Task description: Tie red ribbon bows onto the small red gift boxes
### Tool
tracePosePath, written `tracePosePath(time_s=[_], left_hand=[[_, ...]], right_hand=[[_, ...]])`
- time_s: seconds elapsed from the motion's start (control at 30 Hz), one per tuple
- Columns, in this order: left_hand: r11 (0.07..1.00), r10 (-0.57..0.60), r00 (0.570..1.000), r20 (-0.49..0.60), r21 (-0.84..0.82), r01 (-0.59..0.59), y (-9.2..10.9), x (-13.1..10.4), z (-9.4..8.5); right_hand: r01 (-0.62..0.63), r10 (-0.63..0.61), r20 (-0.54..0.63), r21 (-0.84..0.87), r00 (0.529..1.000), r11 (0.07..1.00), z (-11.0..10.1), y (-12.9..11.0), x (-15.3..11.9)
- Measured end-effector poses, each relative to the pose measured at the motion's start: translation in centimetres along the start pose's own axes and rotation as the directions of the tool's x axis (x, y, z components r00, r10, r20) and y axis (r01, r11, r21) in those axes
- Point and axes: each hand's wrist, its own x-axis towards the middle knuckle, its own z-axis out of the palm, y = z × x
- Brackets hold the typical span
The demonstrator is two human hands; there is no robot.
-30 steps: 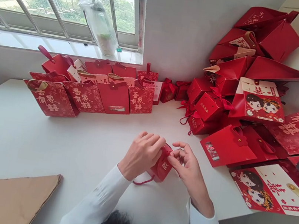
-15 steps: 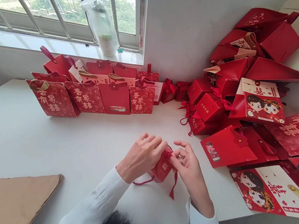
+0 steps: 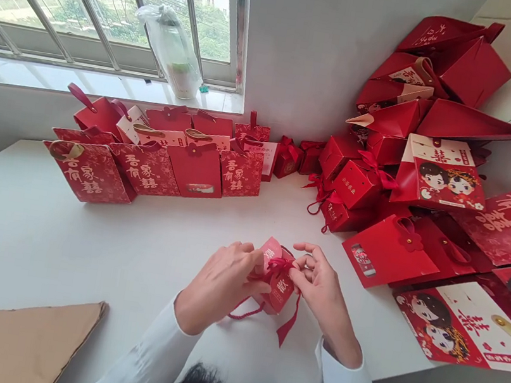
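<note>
A small red gift box (image 3: 282, 294) with white lettering stands on the white table in front of me. A red ribbon (image 3: 279, 265) is looped in a bow on its top, and one ribbon end hangs down at the right. My left hand (image 3: 227, 280) is at the box's left side, its fingers pinched on the bow's left part. On the right, my right hand (image 3: 318, 284) pinches the ribbon between thumb and index finger, with the other fingers curled above. A twisted red cord (image 3: 247, 313) lies by the box's lower left.
Red gift bags (image 3: 150, 169) stand in rows at the back left. Red boxes (image 3: 357, 184) and folded bags (image 3: 467, 63) pile up at the right. Flat red bags (image 3: 445, 316) lie at the right edge. Cardboard (image 3: 12, 341) is at the front left. A wrapped cup (image 3: 180, 71) stands on the sill.
My left hand has moved left and down off the box's top, so the bow and more lettering show. The hanging ribbon end has shifted left and spread wider. My right hand stays nearly in place.
</note>
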Motion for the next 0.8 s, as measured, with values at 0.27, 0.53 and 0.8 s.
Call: tracePosePath(time_s=[0.27,0.53,0.8], left_hand=[[0.999,0.021,1.000,0.023,-0.045,-0.020,0.1,0.3,0.0],[0.978,0.041,0.961,0.274,-0.207,0.017,-4.4,-0.2,-3.1],[0.960,0.069,0.963,0.262,-0.280,0.008,-5.4,0.3,-3.1]], right_hand=[[-0.011,0.011,0.008,-0.004,1.000,1.000,-0.2,0.0,-0.1],[-0.009,0.008,-0.028,-0.034,1.000,0.999,-1.0,0.4,0.1],[-0.025,0.023,-0.066,-0.029,0.998,0.999,-2.0,1.0,0.5]])
